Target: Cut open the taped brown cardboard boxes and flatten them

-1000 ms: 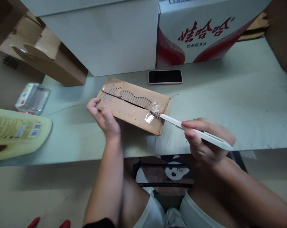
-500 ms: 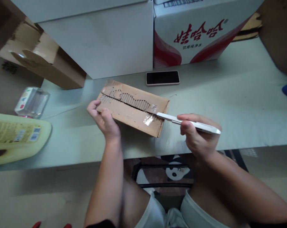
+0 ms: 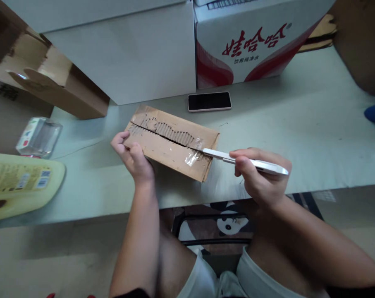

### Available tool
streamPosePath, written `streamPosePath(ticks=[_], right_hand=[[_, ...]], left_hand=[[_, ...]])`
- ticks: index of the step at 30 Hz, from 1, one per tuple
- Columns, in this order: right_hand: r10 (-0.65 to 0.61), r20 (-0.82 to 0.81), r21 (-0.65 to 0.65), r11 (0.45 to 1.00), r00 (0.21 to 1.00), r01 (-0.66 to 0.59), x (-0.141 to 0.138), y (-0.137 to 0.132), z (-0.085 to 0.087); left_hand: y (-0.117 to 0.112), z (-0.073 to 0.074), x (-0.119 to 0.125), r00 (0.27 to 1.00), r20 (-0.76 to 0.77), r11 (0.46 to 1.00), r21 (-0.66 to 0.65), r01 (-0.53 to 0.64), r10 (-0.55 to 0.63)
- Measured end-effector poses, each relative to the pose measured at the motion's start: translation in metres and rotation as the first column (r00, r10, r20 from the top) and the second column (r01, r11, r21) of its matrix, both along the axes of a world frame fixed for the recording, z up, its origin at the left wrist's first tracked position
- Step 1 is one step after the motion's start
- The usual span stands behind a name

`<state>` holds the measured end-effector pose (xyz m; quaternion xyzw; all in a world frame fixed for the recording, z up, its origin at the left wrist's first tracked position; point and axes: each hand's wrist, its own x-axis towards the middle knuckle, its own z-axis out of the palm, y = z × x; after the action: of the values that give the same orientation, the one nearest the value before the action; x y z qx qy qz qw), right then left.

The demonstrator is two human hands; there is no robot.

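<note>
Near the front edge of the pale green worktop, a flat brown cardboard parcel lies at an angle, its top torn along the seam so the corrugated layer shows, with a scrap of clear tape at its right end. The left hand grips the parcel's left end, fingers curled over the edge and thumb on top. The right hand is closed around a white utility knife, held almost level, its tip touching the seam at the parcel's right end beside the tape.

Behind the parcel, toward the back edge, a dark smartphone lies flat, screen up, just in front of a white carton with red lettering. Left of that carton stands a plain white box, and further left an open brown carton. At the left edge of the worktop sit a clear plastic pack and, nearer the front, a yellow bottle lying on its side.
</note>
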<state>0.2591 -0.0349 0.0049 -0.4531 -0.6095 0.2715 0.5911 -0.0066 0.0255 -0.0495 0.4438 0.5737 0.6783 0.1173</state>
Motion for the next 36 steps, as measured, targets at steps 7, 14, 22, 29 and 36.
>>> streamPosePath(ticks=[7,14,22,29,36], right_hand=[[-0.066,-0.055,-0.025,0.998,0.996,0.065,0.007,-0.002,0.002],[0.067,-0.006,-0.047,0.997,0.998,-0.067,0.000,-0.007,0.001],[0.163,-0.439,-0.131,0.961,0.884,-0.242,0.000,0.003,-0.016],[0.234,-0.302,-0.074,0.961,0.924,-0.267,-0.007,0.006,-0.019],[0.058,-0.231,0.158,0.987,0.971,-0.021,-0.005,0.020,-0.026]], left_hand=[[-0.001,-0.001,-0.001,0.999,-0.025,0.999,-0.023,0.030,-0.030],[-0.001,0.002,0.000,0.999,-0.015,0.999,-0.017,0.031,-0.031],[-0.002,0.004,0.002,1.000,0.001,1.000,-0.009,0.023,-0.023],[-0.002,0.002,0.001,0.999,-0.011,0.999,0.024,0.039,-0.039],[0.000,-0.004,-0.004,0.997,-0.038,0.998,0.016,0.062,-0.061]])
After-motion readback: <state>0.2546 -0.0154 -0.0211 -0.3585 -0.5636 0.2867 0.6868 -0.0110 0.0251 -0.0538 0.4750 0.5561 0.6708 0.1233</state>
